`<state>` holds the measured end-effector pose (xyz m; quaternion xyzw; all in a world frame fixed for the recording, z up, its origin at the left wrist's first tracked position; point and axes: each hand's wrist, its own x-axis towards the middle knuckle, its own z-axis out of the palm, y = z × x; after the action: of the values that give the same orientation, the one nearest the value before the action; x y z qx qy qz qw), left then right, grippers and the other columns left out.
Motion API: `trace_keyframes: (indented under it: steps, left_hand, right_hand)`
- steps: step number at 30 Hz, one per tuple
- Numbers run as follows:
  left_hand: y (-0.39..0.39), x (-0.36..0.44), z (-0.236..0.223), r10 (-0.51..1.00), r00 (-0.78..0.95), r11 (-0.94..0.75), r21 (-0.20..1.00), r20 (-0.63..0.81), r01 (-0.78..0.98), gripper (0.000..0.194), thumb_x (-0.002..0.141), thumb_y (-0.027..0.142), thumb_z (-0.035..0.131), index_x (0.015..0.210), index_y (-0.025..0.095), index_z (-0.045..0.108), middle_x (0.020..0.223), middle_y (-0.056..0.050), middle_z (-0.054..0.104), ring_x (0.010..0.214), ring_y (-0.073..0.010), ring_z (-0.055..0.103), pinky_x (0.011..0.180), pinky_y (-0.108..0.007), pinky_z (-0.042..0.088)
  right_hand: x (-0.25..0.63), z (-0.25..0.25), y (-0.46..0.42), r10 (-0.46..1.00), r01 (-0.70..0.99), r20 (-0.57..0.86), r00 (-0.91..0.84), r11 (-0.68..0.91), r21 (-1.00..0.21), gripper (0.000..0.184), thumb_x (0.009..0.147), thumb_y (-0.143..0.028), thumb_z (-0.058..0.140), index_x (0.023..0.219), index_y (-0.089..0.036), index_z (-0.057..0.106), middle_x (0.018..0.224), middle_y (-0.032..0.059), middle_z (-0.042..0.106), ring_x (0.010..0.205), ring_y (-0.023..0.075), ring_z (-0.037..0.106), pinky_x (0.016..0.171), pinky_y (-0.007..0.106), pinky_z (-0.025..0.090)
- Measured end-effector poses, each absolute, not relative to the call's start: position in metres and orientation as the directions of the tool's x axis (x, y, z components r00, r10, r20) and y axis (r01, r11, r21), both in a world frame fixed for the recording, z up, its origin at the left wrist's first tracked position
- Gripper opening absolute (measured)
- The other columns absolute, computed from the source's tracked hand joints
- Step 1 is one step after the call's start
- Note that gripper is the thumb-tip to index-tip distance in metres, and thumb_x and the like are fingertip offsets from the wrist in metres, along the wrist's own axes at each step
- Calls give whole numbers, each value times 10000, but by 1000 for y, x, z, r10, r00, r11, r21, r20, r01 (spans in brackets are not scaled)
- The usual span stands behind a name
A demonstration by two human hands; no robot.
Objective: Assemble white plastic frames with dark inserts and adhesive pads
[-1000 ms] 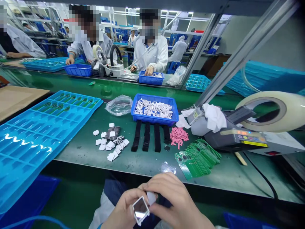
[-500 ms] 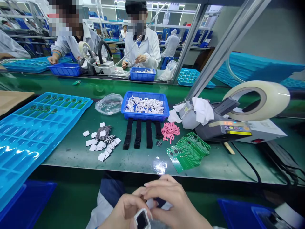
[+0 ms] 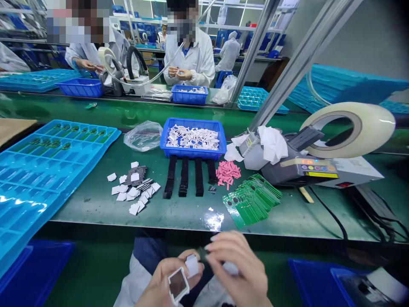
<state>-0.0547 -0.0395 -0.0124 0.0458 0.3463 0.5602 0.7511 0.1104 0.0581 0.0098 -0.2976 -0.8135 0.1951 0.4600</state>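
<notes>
L hand [image 3: 161,273] grips white frame [image 3: 185,281] & white square [image 3: 192,266], this side of blue bin [image 3: 191,152]. R hand [image 3: 241,266], same side, w/ fingers bent by blurry dark bit [image 3: 203,254]; can't tell if it's gripped.

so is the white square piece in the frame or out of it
Out: the white square piece is beside the white frame, both held in the left hand.

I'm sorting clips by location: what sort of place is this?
Probably an electronics assembly workshop: green circuit boards lie fanned on the bench, a blue bin holds small white frames, and people in white coats are opposite.
</notes>
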Motion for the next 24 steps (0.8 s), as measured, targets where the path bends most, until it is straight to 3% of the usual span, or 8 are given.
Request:
trace_keyframes:
  steps: [3,8,11,14,16,18,21,24]
  left_hand:
    - [-42,-64,-26,862,127,360,417,-490,-835,344,601,485,771,804,206,769,1190,-51,674,1127,-318,594,1075,-445,363]
    - [-37,-66,-34,888,171,353,396,-427,-848,358,675,491,715,874,197,760,1255,-63,636,1205,-354,530,1122,-492,273]
    - [-27,-57,-25,931,153,307,485,-331,-819,353,696,510,690,832,190,751,1241,-85,629,1284,-351,440,1125,-463,243]
    - [-14,-43,-14,949,160,291,558,-272,-777,373,646,541,716,755,186,745,1189,-115,638,1267,-347,442,1020,-409,368]
    - [-7,-32,-9,949,191,304,565,-251,-767,381,610,552,736,713,185,747,1162,-115,637,1107,-319,567,843,-349,472]
    - [-2,-22,-7,947,240,319,555,-212,-768,362,597,533,754,718,192,755,1201,-97,608,860,-232,647,672,-291,489]
    - [4,-9,-5,929,344,359,552,-137,-753,316,619,482,763,759,200,765,1273,-88,571,656,-134,630,596,-269,482]
    - [9,2,-2,899,421,404,592,-117,-697,286,637,450,766,773,198,767,1266,-93,605,909,-217,660,806,-311,499]
  right_hand:
    - [118,-13,80,656,462,687,-313,737,-493,171,786,-50,622,830,-216,611,782,6,721,798,197,677,859,401,440]
    - [127,-31,86,599,488,664,-448,786,-379,186,798,-89,642,921,-227,663,951,7,729,982,244,659,976,438,350]
    - [128,-21,62,731,368,534,-424,678,-636,126,867,-163,559,877,-232,665,874,9,728,903,212,674,837,367,473]
    - [122,-10,37,927,-12,76,-366,77,-997,179,916,-351,509,832,-223,603,741,8,682,673,150,658,564,238,512]
    - [116,-5,28,880,-241,-215,-423,-338,-910,297,864,-504,554,816,-210,556,676,-8,627,575,123,619,487,200,490]
    - [113,-2,25,789,-350,-356,-501,-561,-750,375,794,-555,625,842,-188,568,640,-22,581,518,89,578,466,166,470]
    - [121,-3,21,724,-441,-390,-569,-669,-598,410,749,-525,697,938,-169,622,624,-25,575,498,52,553,474,122,454]
    - [154,-19,7,767,-574,-375,-520,-639,-512,454,684,-516,758,992,-199,651,673,-12,614,554,55,569,522,130,478]
